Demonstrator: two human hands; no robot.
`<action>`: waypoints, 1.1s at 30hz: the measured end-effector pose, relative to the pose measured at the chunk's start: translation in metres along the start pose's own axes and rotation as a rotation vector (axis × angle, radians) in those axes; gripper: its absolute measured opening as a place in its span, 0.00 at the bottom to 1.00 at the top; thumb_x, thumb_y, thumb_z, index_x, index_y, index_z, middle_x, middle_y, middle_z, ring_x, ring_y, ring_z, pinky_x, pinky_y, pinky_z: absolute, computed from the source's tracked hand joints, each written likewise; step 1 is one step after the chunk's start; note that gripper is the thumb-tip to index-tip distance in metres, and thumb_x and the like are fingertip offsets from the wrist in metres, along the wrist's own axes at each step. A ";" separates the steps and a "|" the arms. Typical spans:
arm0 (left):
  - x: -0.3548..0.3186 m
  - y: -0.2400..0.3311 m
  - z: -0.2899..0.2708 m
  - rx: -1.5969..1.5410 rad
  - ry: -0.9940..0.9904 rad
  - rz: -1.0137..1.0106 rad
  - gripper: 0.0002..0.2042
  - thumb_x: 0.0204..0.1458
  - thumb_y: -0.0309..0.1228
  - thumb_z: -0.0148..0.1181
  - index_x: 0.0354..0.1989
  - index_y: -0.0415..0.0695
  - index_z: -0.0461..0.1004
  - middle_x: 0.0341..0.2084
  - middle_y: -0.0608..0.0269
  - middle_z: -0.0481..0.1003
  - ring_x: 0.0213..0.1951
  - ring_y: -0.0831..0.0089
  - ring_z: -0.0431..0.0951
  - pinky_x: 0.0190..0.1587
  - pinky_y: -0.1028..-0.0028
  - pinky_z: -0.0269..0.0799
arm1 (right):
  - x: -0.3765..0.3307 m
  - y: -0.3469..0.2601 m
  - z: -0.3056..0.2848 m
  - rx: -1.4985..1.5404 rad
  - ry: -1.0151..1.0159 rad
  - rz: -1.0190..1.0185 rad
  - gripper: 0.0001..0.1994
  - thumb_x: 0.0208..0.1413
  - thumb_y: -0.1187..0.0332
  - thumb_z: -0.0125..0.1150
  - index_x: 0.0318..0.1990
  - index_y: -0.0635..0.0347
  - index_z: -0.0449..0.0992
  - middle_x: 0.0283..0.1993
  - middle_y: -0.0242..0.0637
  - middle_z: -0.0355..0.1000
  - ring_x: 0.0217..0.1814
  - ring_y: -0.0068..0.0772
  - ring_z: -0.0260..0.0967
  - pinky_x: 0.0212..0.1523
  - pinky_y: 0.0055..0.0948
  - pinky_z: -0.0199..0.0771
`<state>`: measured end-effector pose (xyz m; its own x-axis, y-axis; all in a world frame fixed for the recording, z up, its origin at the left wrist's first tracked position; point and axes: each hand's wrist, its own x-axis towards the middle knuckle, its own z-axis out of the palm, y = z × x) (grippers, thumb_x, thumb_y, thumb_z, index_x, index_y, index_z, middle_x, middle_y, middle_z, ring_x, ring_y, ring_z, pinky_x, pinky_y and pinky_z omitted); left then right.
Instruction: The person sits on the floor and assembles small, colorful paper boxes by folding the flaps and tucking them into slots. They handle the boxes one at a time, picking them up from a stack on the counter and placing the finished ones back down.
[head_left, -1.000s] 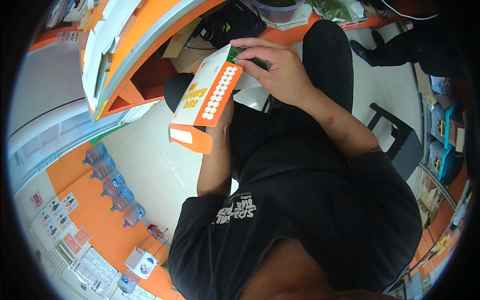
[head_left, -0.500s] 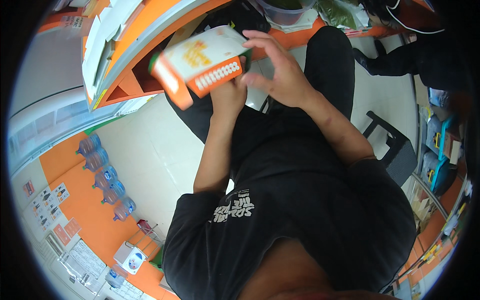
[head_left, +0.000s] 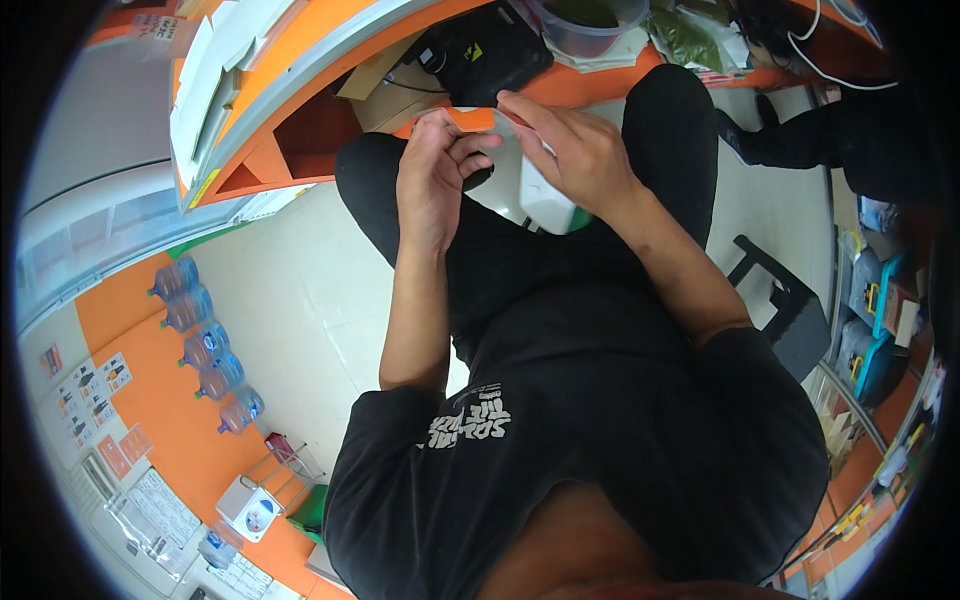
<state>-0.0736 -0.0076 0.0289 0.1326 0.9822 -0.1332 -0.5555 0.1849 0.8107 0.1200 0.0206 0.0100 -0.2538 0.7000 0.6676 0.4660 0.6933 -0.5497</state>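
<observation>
Between my hands, above my lap, is a printed cardboard box. Its orange part [head_left: 472, 120] shows at the fingertips, and a white part with a green end [head_left: 545, 198] shows beneath my right hand. My left hand [head_left: 432, 172] is closed on the orange edge with thumb and forefinger, its other fingers curled loosely. With fingertips near the orange part's right end, my right hand [head_left: 588, 152] grips the box from the right and covers part of it. How the white and orange parts join is hidden by the fingers.
Ahead is an orange counter [head_left: 350, 50] with open compartments, one holding a black bag [head_left: 490, 55]. A clear plastic tub [head_left: 590, 25] stands farther right. Blue water bottles [head_left: 205, 345] line the left wall. A black stool [head_left: 785, 310] is at my right; another person's leg [head_left: 800, 140] shows beyond.
The box has been turned, so its broad printed face no longer shows, and its white part is now lower and to the right. My left hand has shifted left, its fingers now visible.
</observation>
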 end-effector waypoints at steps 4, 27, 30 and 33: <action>0.005 -0.004 0.019 0.274 0.272 0.091 0.13 0.62 0.29 0.58 0.52 0.35 0.72 0.43 0.53 0.80 0.44 0.66 0.82 0.47 0.71 0.78 | -0.006 -0.003 0.001 0.181 -0.047 0.273 0.11 0.62 0.75 0.60 0.51 0.64 0.75 0.46 0.42 0.81 0.44 0.31 0.82 0.43 0.27 0.81; 0.006 -0.018 0.033 0.558 0.226 0.354 0.14 0.60 0.27 0.63 0.50 0.30 0.77 0.40 0.55 0.80 0.41 0.72 0.81 0.50 0.70 0.81 | 0.030 -0.017 -0.024 0.667 -0.098 0.454 0.09 0.60 0.75 0.64 0.47 0.69 0.81 0.59 0.44 0.74 0.50 0.26 0.77 0.51 0.25 0.79; 0.008 -0.015 0.031 0.602 0.214 0.337 0.14 0.60 0.28 0.64 0.50 0.31 0.77 0.40 0.56 0.80 0.42 0.72 0.81 0.50 0.70 0.81 | 0.026 -0.018 -0.021 0.668 -0.102 0.473 0.09 0.61 0.75 0.63 0.46 0.69 0.81 0.57 0.43 0.75 0.50 0.25 0.77 0.51 0.24 0.79; 0.011 -0.016 0.030 0.579 0.189 0.329 0.15 0.60 0.29 0.64 0.51 0.31 0.77 0.40 0.57 0.80 0.42 0.73 0.80 0.50 0.70 0.80 | 0.018 -0.014 -0.010 0.847 -0.028 0.553 0.09 0.61 0.75 0.64 0.46 0.68 0.81 0.57 0.43 0.76 0.49 0.25 0.77 0.50 0.23 0.78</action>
<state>-0.0387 -0.0010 0.0310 -0.1423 0.9829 0.1169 -0.0078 -0.1192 0.9928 0.1171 0.0217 0.0350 -0.2088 0.9562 0.2051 -0.2277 0.1565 -0.9611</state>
